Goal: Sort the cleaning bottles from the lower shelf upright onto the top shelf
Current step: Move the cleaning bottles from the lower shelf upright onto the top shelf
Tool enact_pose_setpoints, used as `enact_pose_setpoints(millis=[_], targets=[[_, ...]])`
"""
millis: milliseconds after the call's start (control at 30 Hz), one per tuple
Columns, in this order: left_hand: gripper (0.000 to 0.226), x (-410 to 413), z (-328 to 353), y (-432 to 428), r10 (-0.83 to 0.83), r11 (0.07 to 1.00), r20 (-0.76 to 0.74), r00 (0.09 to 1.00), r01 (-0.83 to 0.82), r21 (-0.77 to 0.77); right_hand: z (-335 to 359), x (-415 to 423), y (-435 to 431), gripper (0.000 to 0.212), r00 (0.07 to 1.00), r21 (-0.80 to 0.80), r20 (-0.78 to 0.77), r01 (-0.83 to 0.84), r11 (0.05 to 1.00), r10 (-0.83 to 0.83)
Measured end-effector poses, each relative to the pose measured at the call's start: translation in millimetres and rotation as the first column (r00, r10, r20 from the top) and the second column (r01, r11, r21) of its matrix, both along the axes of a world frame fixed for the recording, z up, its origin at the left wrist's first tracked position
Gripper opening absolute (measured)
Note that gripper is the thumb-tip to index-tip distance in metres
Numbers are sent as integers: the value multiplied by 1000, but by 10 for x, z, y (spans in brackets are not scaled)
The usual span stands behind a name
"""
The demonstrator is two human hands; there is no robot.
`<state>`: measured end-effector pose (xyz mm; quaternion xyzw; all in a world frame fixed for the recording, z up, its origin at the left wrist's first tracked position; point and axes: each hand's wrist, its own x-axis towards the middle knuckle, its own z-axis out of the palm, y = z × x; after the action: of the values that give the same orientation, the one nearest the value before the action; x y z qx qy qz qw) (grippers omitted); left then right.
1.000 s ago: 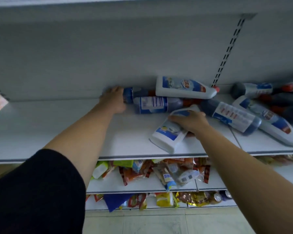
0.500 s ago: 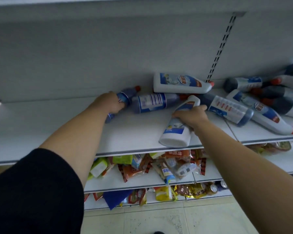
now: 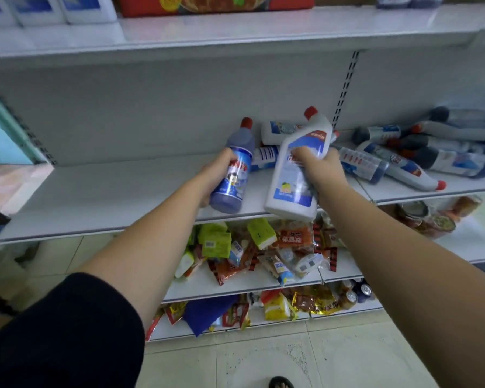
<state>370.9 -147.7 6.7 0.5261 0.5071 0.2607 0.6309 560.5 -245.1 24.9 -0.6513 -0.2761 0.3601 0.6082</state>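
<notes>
Two bottles, one to each hand, are held in front of the lower shelf. My left hand wraps the middle of the blue bottle, red cap up and leaning slightly right. My right hand grips the white bottle across its label from the right. Its neck tilts up and to the right, and its base hangs past the shelf's near edge. The two bottles are just beside each other, not touching as far as I can tell.

Risks, as I judge them: the white bottle is wide and gripped from one side, so it could twist or slip in the palm on the way to the top shelf. Carried this close, the pair could knock together, and a cap could catch under that shelf's near lip. Up there, upright white bottles at far left and a red box in the middle take up room, and a bottle set down tilted could topple into them. Just behind my hands lie more bottles, and to the right a loose pile rests on its side. A nudge could roll one off onto the snack packets below.
</notes>
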Motion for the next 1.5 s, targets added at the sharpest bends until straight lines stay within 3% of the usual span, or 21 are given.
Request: enact_pose_setpoints(millis=[100,200,400,533,800,933,1100,1300,1500], targets=[[43,177,179,-351,-129,992,50,990,129,0,246,-112,-250,13,999,57,6,-40,998,40],[55,289,344,-631,-174,984,70,982,170,54,444,-106,-505,8,995,103,95,-49,993,39],[44,454,745,-1039,-184,976,154,971,161,149,820,171,-936,13,983,209,177,16,978,-54],[39,633,1120,-1322,-209,968,258,943,162,193,1100,345,-1184,7,977,257,212,-24,966,-32],[55,809,1697,-1656,-159,930,259,953,56,363,1650,504,-1445,5,960,392,279,-97,915,-18],[64,798,1947,-1769,-187,920,299,936,60,387,1905,506,-1530,27,956,451,292,-163,878,28],[45,686,2246,-1931,-165,906,349,922,3,422,2169,427,-1518,21,954,502,288,-227,834,85],[41,394,2457,-1946,-91,880,363,927,-96,465,2397,195,-1368,54,936,477,318,-296,827,152],[46,-107,2606,-1664,-36,842,345,938,-158,517,2559,-298,-1073,35,924,537,346,-337,773,162]])
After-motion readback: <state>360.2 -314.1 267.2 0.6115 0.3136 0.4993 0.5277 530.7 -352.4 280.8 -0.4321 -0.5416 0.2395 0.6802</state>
